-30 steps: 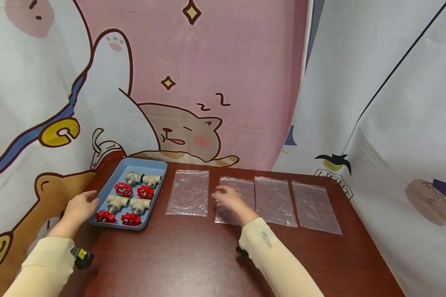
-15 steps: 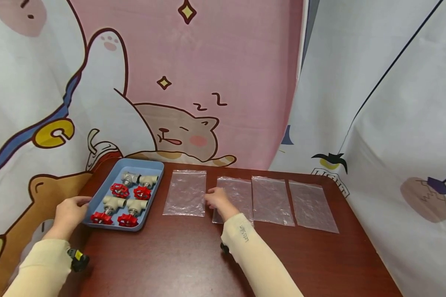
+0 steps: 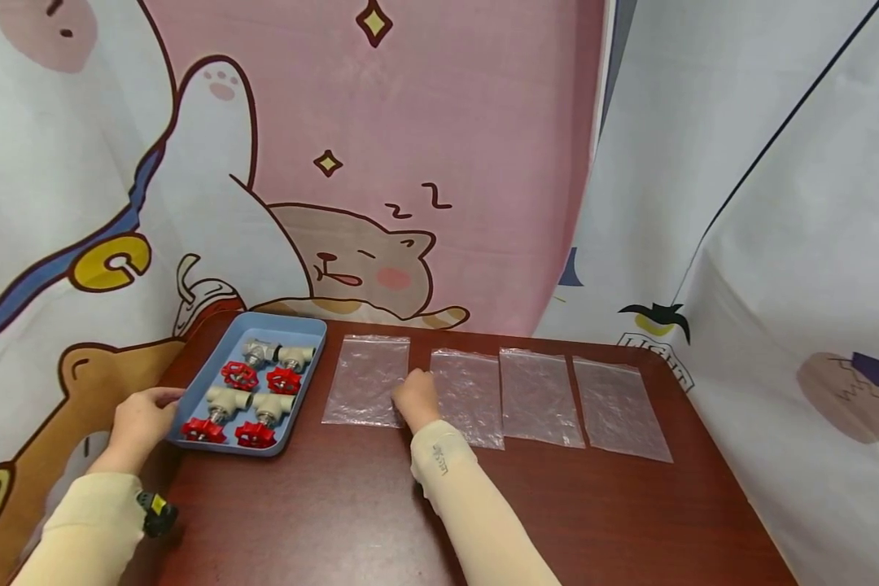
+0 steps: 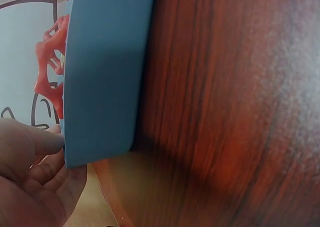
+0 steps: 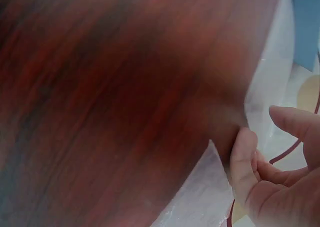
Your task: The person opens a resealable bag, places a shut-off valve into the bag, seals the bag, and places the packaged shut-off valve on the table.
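Observation:
A shallow blue tray (image 3: 282,324) at the left holds several stop valves with red handwheels (image 3: 255,435) and mostly beige tee-shaped bodies (image 3: 227,397). My left hand (image 3: 141,427) grips the tray's near left corner; in the left wrist view its thumb lies at the rim of the blue wall (image 4: 105,77), the fingers bent beneath. My right hand (image 3: 416,399) is at the right edge of the leftmost clear zip bag (image 3: 366,378), which lies flat. In the right wrist view the index fingertip (image 5: 245,137) touches down beside that bag's edge (image 5: 265,97), with the thumb held apart from it.
Three more clear zip bags lie flat in a row to the right: one near my right hand (image 3: 469,403), a middle bag (image 3: 542,399) and a far right bag (image 3: 623,411). The brown table (image 3: 322,513) meets printed cloth walls (image 3: 483,163) behind and at both sides.
My right hand has moved left and down from over the second bag to the leftmost bag's edge. My left hand has come onto the tray's corner and taken hold of it.

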